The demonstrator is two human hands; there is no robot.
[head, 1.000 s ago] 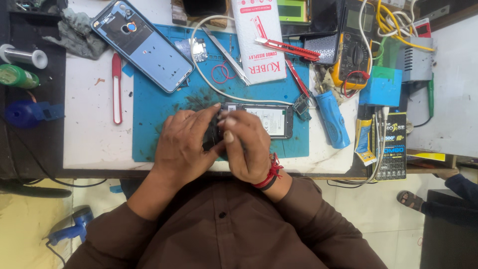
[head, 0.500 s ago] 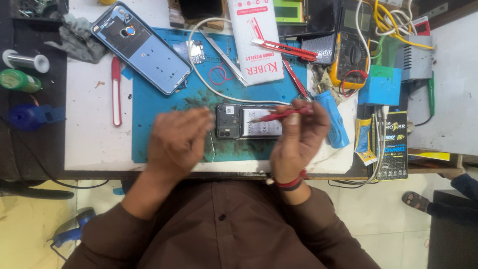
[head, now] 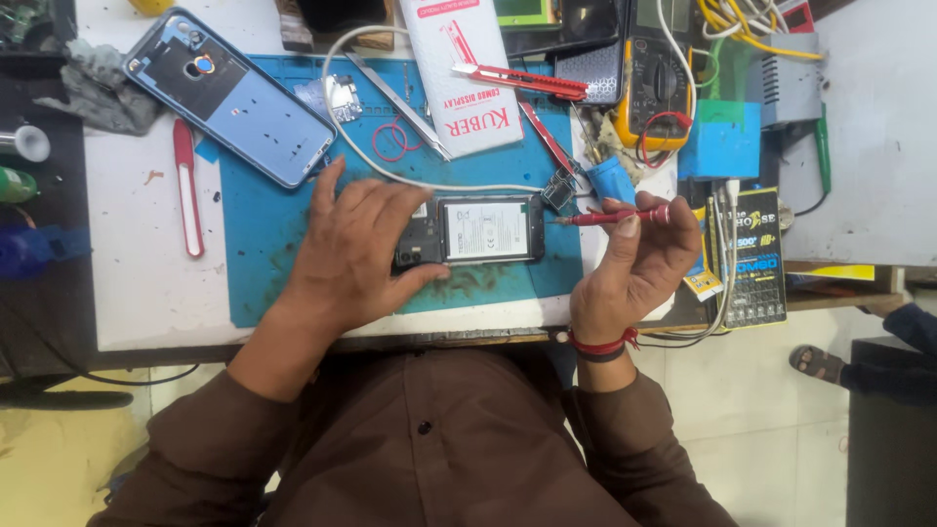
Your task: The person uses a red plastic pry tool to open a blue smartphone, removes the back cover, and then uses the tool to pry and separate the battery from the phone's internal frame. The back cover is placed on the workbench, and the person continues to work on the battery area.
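An opened phone [head: 483,231] with its back off and battery showing lies on the blue work mat [head: 264,263]. My left hand [head: 356,249] rests over the phone's left end, fingers spread, pressing it to the mat. My right hand [head: 634,263] is off the mat's right edge, gripping a red screwdriver [head: 615,217] whose tip points left toward the phone's right end, a little apart from it.
A blue phone back cover [head: 229,98] lies at the mat's upper left beside a red pry tool [head: 185,185]. Tweezers [head: 395,93], a white cable [head: 390,171], a white box [head: 464,68], a red cutter [head: 517,80], a yellow multimeter [head: 654,83] and a blue block [head: 722,151] crowd the back.
My hands parted from over the phone. My right hand drew the red screwdriver out to the right, past the mat's edge. My left hand settled on the phone's left end.
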